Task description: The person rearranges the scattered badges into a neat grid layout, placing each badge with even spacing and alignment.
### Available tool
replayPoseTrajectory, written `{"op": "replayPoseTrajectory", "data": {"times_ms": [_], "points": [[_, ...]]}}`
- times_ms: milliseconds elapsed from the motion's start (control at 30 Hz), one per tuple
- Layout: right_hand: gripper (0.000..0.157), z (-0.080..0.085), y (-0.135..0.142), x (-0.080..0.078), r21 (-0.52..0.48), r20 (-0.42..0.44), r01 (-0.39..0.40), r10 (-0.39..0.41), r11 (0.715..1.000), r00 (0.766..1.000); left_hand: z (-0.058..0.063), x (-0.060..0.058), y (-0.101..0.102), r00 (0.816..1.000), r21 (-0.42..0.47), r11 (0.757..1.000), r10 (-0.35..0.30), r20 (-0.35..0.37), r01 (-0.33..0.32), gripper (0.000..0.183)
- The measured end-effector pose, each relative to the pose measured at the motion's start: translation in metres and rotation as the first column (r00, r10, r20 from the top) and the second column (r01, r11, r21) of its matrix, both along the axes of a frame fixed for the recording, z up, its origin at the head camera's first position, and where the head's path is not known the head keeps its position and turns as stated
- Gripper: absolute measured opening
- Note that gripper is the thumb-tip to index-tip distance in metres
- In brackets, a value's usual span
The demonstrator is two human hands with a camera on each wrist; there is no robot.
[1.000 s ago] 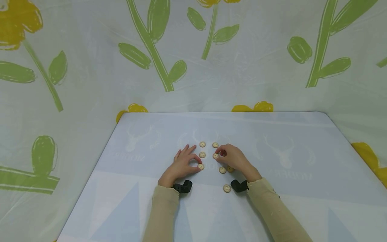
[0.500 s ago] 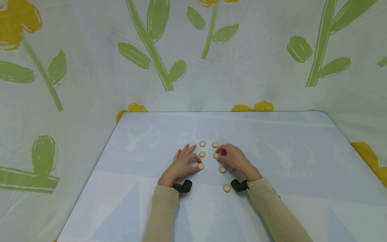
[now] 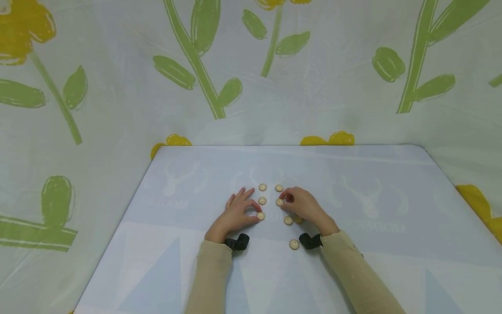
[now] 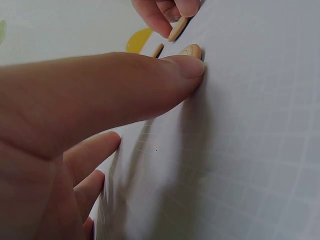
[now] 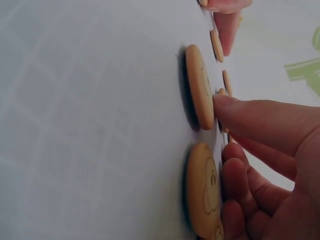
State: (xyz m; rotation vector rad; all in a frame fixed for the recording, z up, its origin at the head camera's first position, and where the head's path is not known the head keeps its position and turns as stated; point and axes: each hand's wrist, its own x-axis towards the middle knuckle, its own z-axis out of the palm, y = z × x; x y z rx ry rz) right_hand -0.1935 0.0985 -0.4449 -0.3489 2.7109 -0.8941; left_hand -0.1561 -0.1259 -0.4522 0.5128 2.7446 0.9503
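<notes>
Round pale wooden discs with drawn faces lie on the table. My left hand [image 3: 234,216] pinches the nearest disc [image 3: 260,216] of the left column between thumb and index finger, its other fingers spread. In the left wrist view the thumb covers most of that disc [image 4: 192,50]. My right hand [image 3: 307,206] holds a disc [image 3: 280,202] of the right column by thumb and index finger, the other fingers curled in. Beyond it lies another disc [image 3: 279,188]. Two more discs of the left column, a middle one [image 3: 262,200] and a far one [image 3: 262,187], lie beyond my left fingertips.
Under my right palm lie two discs side by side, one in the open [image 3: 288,220] and one partly covered [image 3: 299,220]. A further disc [image 3: 294,244] sits by the right wrist camera [image 3: 310,240]. A flower-patterned curtain [image 3: 321,96] hangs behind the pale table [image 3: 157,261].
</notes>
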Motion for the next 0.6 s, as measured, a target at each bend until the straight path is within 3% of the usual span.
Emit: {"op": "replayPoseTrajectory", "data": {"times_ms": [600], "points": [[0.02, 0.0018, -0.0009, 0.0008, 0.001, -0.005, -0.008, 0.008, 1.0, 1.0, -0.0004, -0.0003, -0.001, 1.0, 0.007, 1.0, -0.008, -0.01, 0.008, 0.012]]}}
